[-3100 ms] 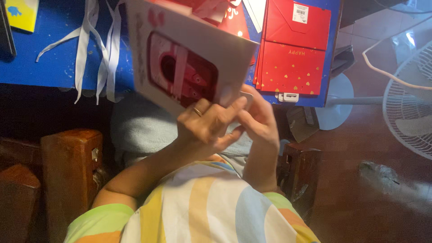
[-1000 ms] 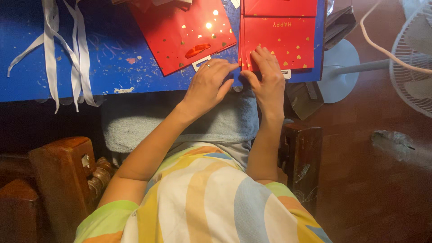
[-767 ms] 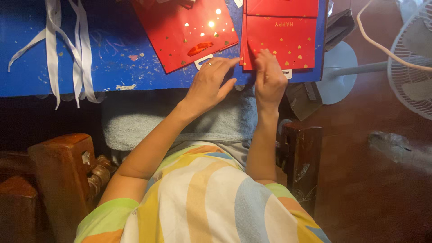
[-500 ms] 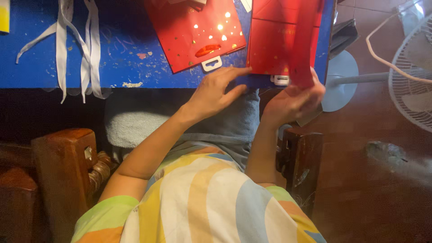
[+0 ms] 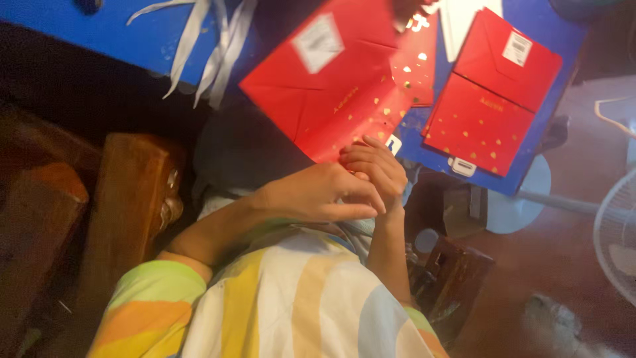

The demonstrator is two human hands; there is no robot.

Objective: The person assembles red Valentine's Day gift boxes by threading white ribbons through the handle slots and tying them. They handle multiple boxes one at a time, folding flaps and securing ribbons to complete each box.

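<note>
Head view, looking down at the lap and the table edge.

Left hand (image 5: 318,195): centre of frame, fingers curled, thumb and forefinger pinched toward the lower edge of the red paper gift bag (image 5: 331,86). It overlaps the right hand, so whether the pinch actually has the paper cannot be told.

Right hand (image 5: 374,172): just right of the left, forearm rising from below, fingers closed on the bag's bottom edge. This grip appears to carry the bag.

Red paper gift bag: upper centre of frame, flattened, tilted, lifted off the table and held over the lap. It has gold dots, a white label near its top and diagonal fold creases. Judged: held up close and at an angle so both hands can work the lower edge; the bag is blurred, so finer detail is not readable.

Second red gift bag (image 5: 493,93): upper right, lying flat on the blue tabletop (image 5: 556,126), apart from both hands. A white tag (image 5: 462,166) sits at its lower edge.

White ribbon strips (image 5: 205,46): upper left, draped over the table edge, untouched.

Wooden chair arm (image 5: 126,199): left of frame, beside the left forearm. Pedestal fan (image 5: 619,232): right edge, on the floor. Striped shirt (image 5: 278,305): bottom centre.
</note>
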